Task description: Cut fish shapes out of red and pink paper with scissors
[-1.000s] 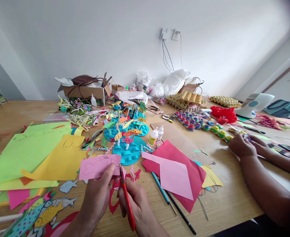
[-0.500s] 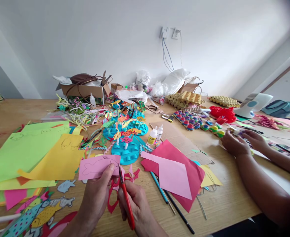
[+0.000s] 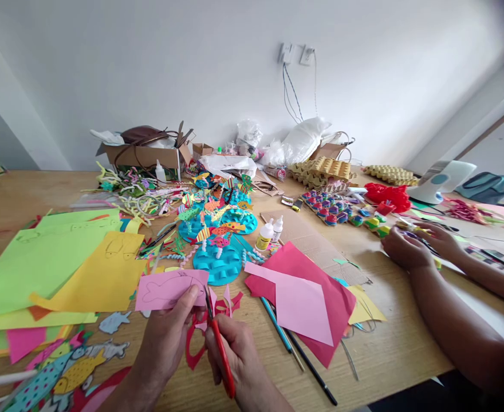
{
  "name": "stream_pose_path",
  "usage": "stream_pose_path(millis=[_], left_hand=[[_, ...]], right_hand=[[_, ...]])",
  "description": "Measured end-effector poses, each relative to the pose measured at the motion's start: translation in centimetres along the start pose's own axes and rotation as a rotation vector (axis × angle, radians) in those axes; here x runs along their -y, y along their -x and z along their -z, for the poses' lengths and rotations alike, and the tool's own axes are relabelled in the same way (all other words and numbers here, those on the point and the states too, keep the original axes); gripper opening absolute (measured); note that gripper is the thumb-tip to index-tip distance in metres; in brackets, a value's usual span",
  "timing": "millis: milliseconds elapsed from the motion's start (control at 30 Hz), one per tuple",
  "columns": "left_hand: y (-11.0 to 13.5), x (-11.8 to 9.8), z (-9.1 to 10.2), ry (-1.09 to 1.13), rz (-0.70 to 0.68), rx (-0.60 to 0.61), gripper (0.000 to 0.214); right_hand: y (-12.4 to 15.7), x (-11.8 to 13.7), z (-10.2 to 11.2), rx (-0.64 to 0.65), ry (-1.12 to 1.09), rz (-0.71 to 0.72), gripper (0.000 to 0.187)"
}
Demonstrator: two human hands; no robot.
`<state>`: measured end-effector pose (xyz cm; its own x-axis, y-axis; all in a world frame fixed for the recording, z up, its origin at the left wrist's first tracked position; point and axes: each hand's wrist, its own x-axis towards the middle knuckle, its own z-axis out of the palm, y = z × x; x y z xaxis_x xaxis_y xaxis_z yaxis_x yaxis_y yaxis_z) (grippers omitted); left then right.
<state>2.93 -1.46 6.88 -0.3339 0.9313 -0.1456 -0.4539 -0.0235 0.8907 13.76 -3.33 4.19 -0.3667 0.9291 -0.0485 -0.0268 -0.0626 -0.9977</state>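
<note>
Between thumb and fingers, my left hand (image 3: 166,335) pinches a strip of pink paper (image 3: 160,289) with a fish outline drawn on it. My right hand (image 3: 239,349) is wrapped round a pair of red-handled scissors (image 3: 221,349). The scissor blades point away from me and meet the right edge of the pink strip, close to the fish's head. Beneath the hands lie red paper scraps (image 3: 195,349) and small pink offcuts. Cut-out paper fish (image 3: 80,372) are piled to the left of my left hand.
Green sheets (image 3: 63,246) and an orange-yellow sheet (image 3: 106,280) lie left. Blue round pieces (image 3: 217,260) carry paper fish ahead. Glue bottles (image 3: 264,236), red paper (image 3: 295,257) and pencils (image 3: 310,366) are right of centre. Another person's hands (image 3: 410,246) work at a painted egg carton at right.
My hands, the scissors and the pink strip hold almost the same position. At right, the other person's hands have shifted slightly.
</note>
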Motion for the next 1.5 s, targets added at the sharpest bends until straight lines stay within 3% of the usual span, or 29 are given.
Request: stream_pose_path(millis=[433, 633, 1500], left_hand=[[0.1, 0.1, -0.2, -0.006, 0.002, 0.006, 0.015], [-0.2, 0.7, 0.5, -0.035, -0.026, 0.076, 0.012], [-0.1, 1.2, 0.7, -0.147, -0.036, 0.081, 0.015]], right_hand=[[0.1, 0.2, 0.2, 0.026, -0.082, -0.021, 0.038], [0.3, 0.1, 0.3, 0.045, -0.07, 0.023, 0.042], [0.1, -0.4, 0.3, 0.014, -0.078, -0.033, 0.057]])
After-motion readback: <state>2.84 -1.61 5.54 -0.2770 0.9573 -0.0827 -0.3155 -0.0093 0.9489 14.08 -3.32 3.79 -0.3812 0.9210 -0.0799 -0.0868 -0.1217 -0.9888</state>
